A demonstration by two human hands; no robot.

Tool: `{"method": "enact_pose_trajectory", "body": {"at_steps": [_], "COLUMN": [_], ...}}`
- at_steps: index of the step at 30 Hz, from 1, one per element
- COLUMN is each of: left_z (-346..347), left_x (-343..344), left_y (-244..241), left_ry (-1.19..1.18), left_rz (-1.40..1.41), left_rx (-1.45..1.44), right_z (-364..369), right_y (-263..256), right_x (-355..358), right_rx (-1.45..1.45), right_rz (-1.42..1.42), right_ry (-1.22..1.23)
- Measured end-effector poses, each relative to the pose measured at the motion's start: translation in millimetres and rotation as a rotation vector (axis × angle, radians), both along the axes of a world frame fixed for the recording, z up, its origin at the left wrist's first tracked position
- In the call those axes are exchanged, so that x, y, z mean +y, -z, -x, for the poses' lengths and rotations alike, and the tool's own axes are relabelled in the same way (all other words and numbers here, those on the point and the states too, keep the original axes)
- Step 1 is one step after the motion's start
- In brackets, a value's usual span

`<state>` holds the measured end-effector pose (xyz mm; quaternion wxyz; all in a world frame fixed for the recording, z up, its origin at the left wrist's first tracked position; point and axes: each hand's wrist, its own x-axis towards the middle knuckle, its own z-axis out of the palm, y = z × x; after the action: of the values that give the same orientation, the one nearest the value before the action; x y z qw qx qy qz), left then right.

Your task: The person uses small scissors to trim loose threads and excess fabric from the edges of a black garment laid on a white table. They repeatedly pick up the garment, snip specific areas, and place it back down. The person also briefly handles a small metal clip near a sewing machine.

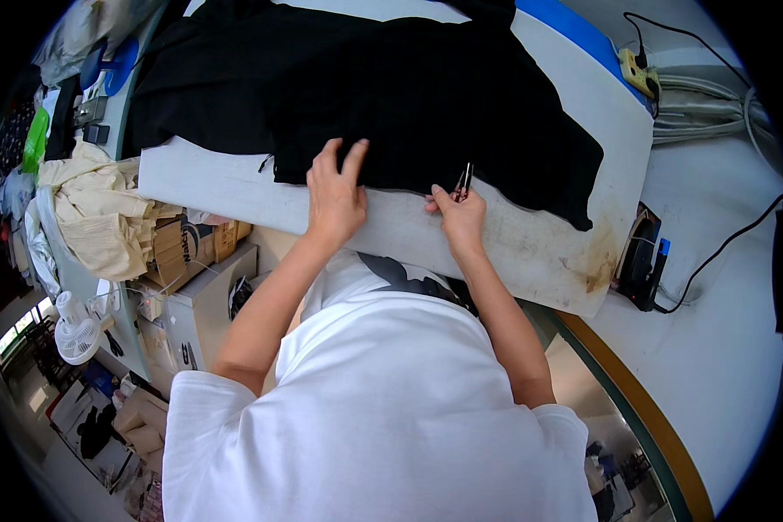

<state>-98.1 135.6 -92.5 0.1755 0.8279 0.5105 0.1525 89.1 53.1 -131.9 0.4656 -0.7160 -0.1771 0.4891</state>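
Observation:
A black cloth garment (398, 91) lies spread over a white padded board (235, 189) in front of me. My left hand (337, 189) rests on the garment's near edge, its fingers apart and nothing held in it. Farther right, my right hand (462, 212) grips a small pair of thread snips (467, 179), whose blades point away from me over the garment. The fingertips of that hand are close to the cloth's near edge; whether they pinch it I cannot tell. A short black cord end (265, 162) sticks out from the edge, left of my left hand.
An iron (641, 261) with a cord stands right of the board. A power strip (638, 73) sits at the far right. Cream garments (98, 209) are heaped at left above a cardboard box (176, 251). A white fan (78, 333) stands at lower left.

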Motion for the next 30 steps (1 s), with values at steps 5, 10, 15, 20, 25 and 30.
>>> {"method": "enact_pose_trajectory", "body": {"at_steps": [5, 10, 15, 20, 25, 30], "left_z": [-6, -28, -42, -38, -40, -42], "left_x": [4, 6, -2, -22, -24, -28], "left_y": [18, 5, -60, -95, -99, -101], "left_ry": [0.435, 0.358, 0.092, -0.213, -0.234, -0.209], "left_rz": [-0.222, -0.11, 0.783, 1.639, 1.622, 1.449], "left_rx": [-0.085, -0.386, -0.621, -1.261, -1.353, -1.246], "right_z": [-10, -19, -29, -22, -20, -19], "right_y": [-39, -59, -93, -146, -168, -166], "right_x": [6, 8, 9, 6, -24, -31], "right_rx": [0.07, 0.008, -0.03, -0.077, -0.09, -0.087], "right_rz": [-0.006, -0.041, -0.155, -0.284, -0.221, -0.219], "right_ry": [0.014, 0.111, 0.136, 0.044, -0.141, -0.275]}}
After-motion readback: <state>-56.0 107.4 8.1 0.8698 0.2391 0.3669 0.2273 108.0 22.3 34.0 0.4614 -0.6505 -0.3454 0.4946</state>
